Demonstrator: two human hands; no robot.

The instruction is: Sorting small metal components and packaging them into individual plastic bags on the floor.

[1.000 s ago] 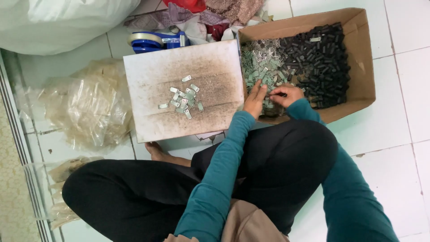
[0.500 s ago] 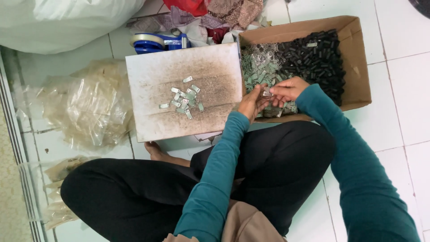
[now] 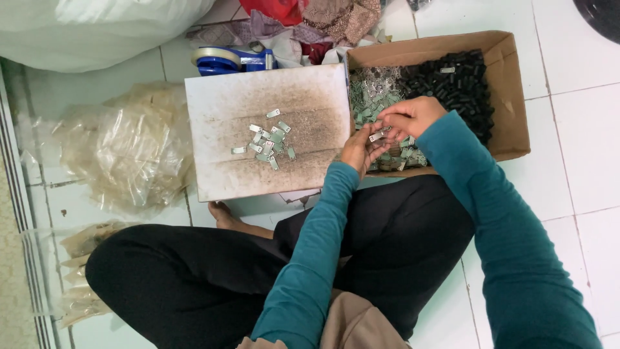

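My left hand [image 3: 359,150] and my right hand [image 3: 409,116] meet over the near left corner of a brown cardboard box [image 3: 510,90]. Between their fingertips sits a small silver metal piece [image 3: 376,136]; both hands touch it. The box holds a heap of silver metal pieces [image 3: 373,97] on its left and a heap of small black parts [image 3: 458,84] on its right. Left of the box lies a stained white board [image 3: 219,161] with a small pile of silver metal pieces [image 3: 268,139] at its middle.
A blue tape dispenser [image 3: 226,59] lies behind the board. Clear plastic bags [image 3: 135,152] are heaped at left, a big white sack [image 3: 97,26] fills the top left, and cloth scraps [image 3: 310,16] lie at the back. My crossed legs in black trousers [image 3: 213,284] rest on white floor tiles.
My right hand has lifted out of the box and come left to meet my left hand. Both hands now hold a silver piece between them.
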